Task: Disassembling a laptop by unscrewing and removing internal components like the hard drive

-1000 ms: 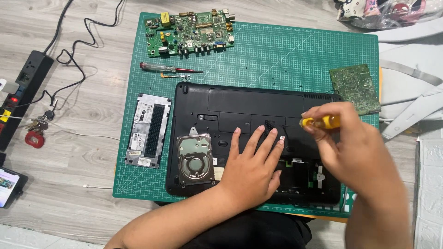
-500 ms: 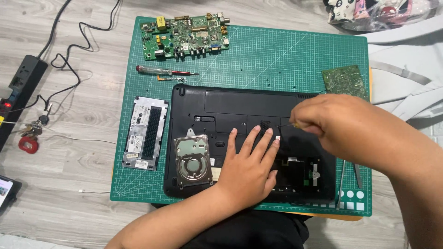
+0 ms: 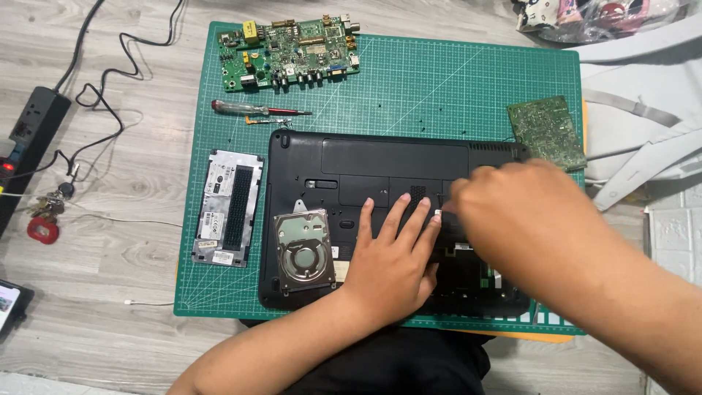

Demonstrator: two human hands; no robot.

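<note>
A power strip (image 3: 33, 121) and a bunch of keys (image 3: 44, 219) lie at the far left of the wooden desk (image 3: 110, 307). On the green cutting mat (image 3: 439, 80), a red-handled screwdriver (image 3: 252, 110) rests below a green circuit board (image 3: 292, 53), with a grey cover panel (image 3: 228, 208) nearer. The black laptop (image 3: 395, 157), upside down, lies with its long side running left to right, a silver hard drive (image 3: 303, 249) sitting on its near left corner. The left hand (image 3: 391, 263) presses flat on the base, fingers (image 3: 398, 212) spread and holding nothing. Just to its right, the right hand (image 3: 512, 212) hovers over the base's right half, nearer the open compartment; whether it grips anything cannot be told. A smaller circuit board (image 3: 547, 132) lies at the far right.
</note>
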